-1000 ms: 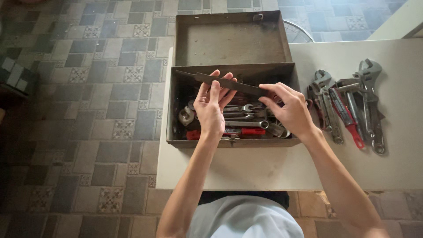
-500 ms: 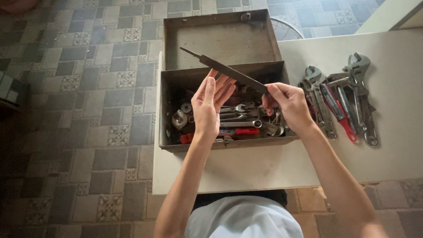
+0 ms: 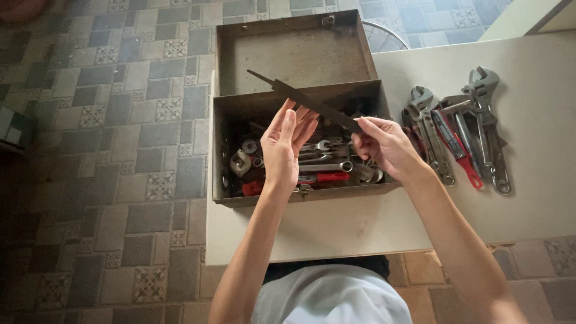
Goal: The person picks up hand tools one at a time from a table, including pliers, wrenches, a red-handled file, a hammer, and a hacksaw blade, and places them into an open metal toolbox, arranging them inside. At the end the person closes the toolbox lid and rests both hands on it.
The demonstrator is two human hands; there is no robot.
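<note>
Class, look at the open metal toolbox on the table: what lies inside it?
Inside the toolbox: combination wrenches, a red-handled tool and round metal fittings. The left hand and right hand cover the rest.

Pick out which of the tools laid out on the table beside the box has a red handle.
The red-handled tool lies in the middle of the row, between the adjustable wrench on its left and the larger bare-metal wrench on its right. The others are plain grey steel.

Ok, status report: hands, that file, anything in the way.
Right hand pinches flat dark file at one end. Left hand open, fingers against its middle. File tilted above open toolbox; nothing blocking.
</note>
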